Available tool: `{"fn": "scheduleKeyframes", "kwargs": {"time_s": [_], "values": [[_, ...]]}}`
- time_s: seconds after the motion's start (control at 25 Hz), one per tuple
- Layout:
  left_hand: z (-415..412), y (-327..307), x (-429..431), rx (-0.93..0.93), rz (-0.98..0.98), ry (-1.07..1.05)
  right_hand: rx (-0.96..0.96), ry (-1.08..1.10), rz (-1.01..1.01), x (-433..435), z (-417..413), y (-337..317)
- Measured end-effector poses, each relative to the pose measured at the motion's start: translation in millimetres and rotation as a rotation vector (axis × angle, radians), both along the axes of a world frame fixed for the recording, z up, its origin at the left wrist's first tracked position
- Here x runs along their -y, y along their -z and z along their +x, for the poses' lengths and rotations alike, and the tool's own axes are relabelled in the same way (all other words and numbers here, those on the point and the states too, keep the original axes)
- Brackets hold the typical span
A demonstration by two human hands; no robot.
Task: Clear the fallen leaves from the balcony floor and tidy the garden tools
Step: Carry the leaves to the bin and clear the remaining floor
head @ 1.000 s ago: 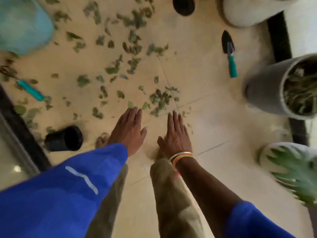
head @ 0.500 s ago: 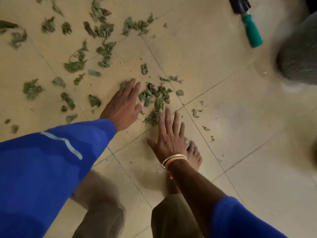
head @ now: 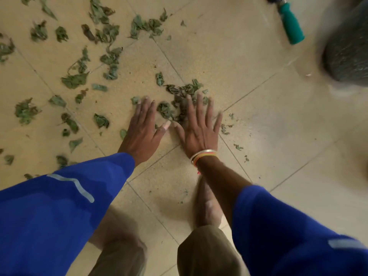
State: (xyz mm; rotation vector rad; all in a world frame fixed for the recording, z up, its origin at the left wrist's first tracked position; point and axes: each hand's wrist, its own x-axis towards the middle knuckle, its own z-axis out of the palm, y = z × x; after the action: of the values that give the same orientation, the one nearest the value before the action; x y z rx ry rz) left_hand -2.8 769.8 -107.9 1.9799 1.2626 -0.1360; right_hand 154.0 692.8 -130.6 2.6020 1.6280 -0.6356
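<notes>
Dry green leaves lie scattered over the beige tiled floor [head: 229, 56], mostly on the left and top. A small clump of leaves [head: 179, 98] sits between and just beyond my fingertips. My left hand [head: 144, 130] lies flat, palm down, fingers apart, at the clump's left side. My right hand [head: 199, 126], with bangles on the wrist, is spread flat at the clump's right side, its fingers partly over the leaves. Neither hand holds anything. A garden trowel's teal handle [head: 291, 26] lies at the top right; its blade is cut off by the frame.
A dark grey plant pot [head: 348, 54], blurred, stands at the right edge. My bare foot [head: 207, 204] and khaki trouser legs are below my hands. A few leaf crumbs [head: 238, 146] lie to the right of my right hand.
I have bent lower and both hands have reached forward to the leaf clump. My right hand now touches the leaves; the two hands are closer together.
</notes>
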Motion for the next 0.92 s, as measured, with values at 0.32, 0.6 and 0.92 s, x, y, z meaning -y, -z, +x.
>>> {"fn": "scheduleKeyframes", "kwargs": {"time_s": [0.32,0.6,0.92], "values": [[55,9,14,-0.012,0.173,0.132,-0.112,1.314,-0.115,77,23,1],[106,15,6,0.059,0.230,0.307,-0.191,0.428,0.000,47,16,7],[104,14,-8,0.089,0.242,0.214,-0.138,1.584,-0.189,78,34,-3]]}}
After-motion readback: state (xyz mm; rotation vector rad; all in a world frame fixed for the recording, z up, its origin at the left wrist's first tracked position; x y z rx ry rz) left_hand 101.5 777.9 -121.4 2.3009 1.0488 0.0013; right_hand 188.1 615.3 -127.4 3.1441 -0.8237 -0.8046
